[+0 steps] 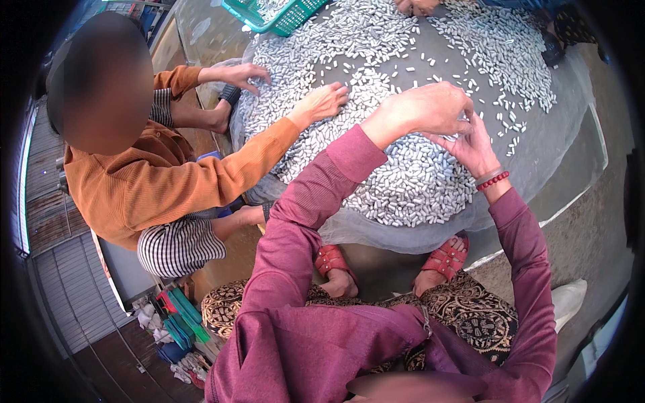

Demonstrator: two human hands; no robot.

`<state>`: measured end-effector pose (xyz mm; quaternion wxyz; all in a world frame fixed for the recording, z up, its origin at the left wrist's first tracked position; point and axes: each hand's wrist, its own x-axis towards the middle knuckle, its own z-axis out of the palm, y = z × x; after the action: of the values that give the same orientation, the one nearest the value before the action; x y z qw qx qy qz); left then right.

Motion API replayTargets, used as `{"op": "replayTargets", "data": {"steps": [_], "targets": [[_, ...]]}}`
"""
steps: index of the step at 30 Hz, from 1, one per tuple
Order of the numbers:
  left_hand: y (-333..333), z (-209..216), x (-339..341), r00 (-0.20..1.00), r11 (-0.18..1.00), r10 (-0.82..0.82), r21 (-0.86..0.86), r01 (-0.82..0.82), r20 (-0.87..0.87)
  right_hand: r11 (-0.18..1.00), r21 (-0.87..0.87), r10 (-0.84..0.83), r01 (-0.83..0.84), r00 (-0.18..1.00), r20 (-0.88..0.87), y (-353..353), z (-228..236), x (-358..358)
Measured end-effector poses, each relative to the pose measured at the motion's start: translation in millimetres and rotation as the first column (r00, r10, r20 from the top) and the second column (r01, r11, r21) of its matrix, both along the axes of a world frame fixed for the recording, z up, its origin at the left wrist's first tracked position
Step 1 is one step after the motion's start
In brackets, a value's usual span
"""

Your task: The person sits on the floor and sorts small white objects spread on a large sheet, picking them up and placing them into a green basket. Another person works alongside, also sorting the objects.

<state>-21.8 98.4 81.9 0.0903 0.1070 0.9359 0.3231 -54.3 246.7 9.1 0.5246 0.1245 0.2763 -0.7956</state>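
Small silver-grey cylindrical pellets point(416, 181) lie in a thick heap in front of me, on a translucent sheet point(376, 236). Over the far side of this heap my two hands come together. My left hand point(433, 107) is closed, its fingers curled down toward my right hand point(474, 146). The right hand, with a red beaded bracelet at its wrist, is bent inward, thumb pointing left. Whatever sits between the fingers of either hand is hidden or too small to make out.
On my left, a person in an orange-brown sleeve point(235, 168) has both hands at the pellets. Another hand point(416, 7) reaches in at the far edge. A green plastic basket point(289, 19) stands at the far left. More pellets point(514, 50) spread to the far right.
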Motion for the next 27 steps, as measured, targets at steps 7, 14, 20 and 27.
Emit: {"op": "replayTargets", "data": {"steps": [7, 14, 20, 27], "targets": [[-42, -95, 13, 0.964, 0.977, 0.207, -0.018, -0.213, -0.164, 0.982, -0.171, 0.109, -0.078, 0.978, 0.178, 16, -30, -34], [-53, -163, 90, 0.965, 0.924, 0.060, -0.351, -0.150, -0.254, 0.998, -0.034, 0.050, -0.048, 0.996, 0.068, 34, -26, -48], [-136, -165, 137, 0.949, 0.856, 0.231, -0.418, -0.304, -0.216, 0.997, -0.029, 0.068, -0.067, 0.997, 0.028, 50, -24, -54], [-76, -140, 114, 0.854, 0.744, 0.374, -0.433, -0.509, -0.361, 0.994, -0.006, 0.106, -0.107, 0.992, -0.072, 45, -16, -55]]}}
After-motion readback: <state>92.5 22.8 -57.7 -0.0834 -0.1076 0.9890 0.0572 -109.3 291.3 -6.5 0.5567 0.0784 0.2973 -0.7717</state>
